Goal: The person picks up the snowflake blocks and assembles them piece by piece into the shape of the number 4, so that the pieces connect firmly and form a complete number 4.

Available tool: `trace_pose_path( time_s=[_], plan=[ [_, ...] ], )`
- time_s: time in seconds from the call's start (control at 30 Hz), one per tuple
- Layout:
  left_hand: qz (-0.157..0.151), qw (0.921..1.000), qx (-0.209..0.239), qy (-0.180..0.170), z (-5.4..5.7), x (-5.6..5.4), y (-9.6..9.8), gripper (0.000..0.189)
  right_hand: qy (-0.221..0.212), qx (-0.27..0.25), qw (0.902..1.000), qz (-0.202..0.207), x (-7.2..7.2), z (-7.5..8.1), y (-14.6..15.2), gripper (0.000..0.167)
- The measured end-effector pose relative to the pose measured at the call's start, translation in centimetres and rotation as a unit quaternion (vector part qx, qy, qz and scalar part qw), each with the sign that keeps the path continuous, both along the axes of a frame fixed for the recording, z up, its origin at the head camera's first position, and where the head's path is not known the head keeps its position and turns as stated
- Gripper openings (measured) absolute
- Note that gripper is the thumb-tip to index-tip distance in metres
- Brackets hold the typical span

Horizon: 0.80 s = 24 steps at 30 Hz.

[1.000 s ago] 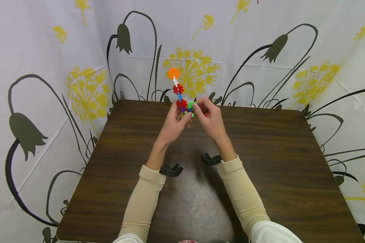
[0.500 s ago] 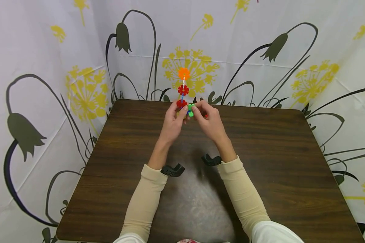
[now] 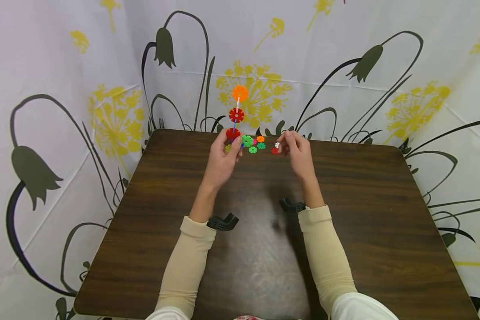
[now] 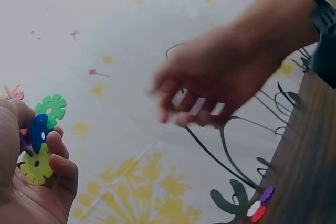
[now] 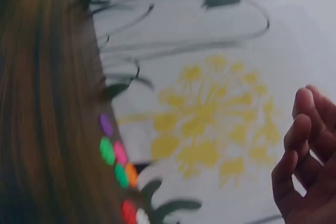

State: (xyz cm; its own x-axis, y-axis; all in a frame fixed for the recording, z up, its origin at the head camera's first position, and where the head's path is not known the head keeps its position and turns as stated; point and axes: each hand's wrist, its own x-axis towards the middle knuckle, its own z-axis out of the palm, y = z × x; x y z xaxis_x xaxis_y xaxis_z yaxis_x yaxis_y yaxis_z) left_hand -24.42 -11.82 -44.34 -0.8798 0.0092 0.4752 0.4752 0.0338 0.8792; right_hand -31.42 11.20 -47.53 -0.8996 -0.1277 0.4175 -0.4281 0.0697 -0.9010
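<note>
Disc chain [image 3: 237,113] stands upright, pinched at its base by the left hand [image 3: 222,161]. Right hand [image 3: 298,153] hovers loosely curled, holding nothing (judged mid-assembly), beside loose discs [image 3: 256,144] on the table [image 3: 364,200]; next move calls for picking one.

The left hand [image 3: 222,159] grips an upright chain of red and orange plastic gear discs [image 3: 236,114]. At its three o'clock, the right hand [image 3: 298,153] hovers with relaxed fingers near loose coloured plastic discs [image 3: 256,144] on the dark wooden table [image 3: 364,213].

no readable text, labels, brands, numbers or signs on anything in view
</note>
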Motion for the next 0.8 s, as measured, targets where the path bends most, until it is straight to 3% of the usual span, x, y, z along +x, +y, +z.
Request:
trace_pose_path(
  time_s=[0.17, 0.3, 0.47, 0.6, 0.8],
  plan=[
    [-0.004, 0.9999, -0.009, 0.003, 0.3, -0.1, 0.0, 0.017, -0.069, 0.047, 0.9932, -0.082, -2.8, -2.8, 2.2, 0.035],
    [-0.001, 0.9999, -0.016, 0.002, 0.4, 0.2, 0.0, 0.017, -0.126, 0.135, 0.9744, -0.128, -4.3, -6.0, 3.5, 0.027],
    [0.014, 0.9995, -0.026, 0.01, 0.4, 0.4, -0.1, 0.017, -0.176, 0.209, 0.952, -0.137, -5.4, -9.1, 4.0, 0.029],
    [0.01, 0.9993, -0.028, 0.023, 0.6, 0.4, -0.2, 0.018, -0.192, 0.256, 0.9389, -0.127, -6.5, -9.7, 3.8, 0.036],
    [0.004, 0.9993, -0.025, 0.027, 0.9, 0.4, -0.2, 0.015, -0.231, 0.353, 0.8981, -0.125, -7.8, -9.0, 3.3, 0.049]
  ],
)
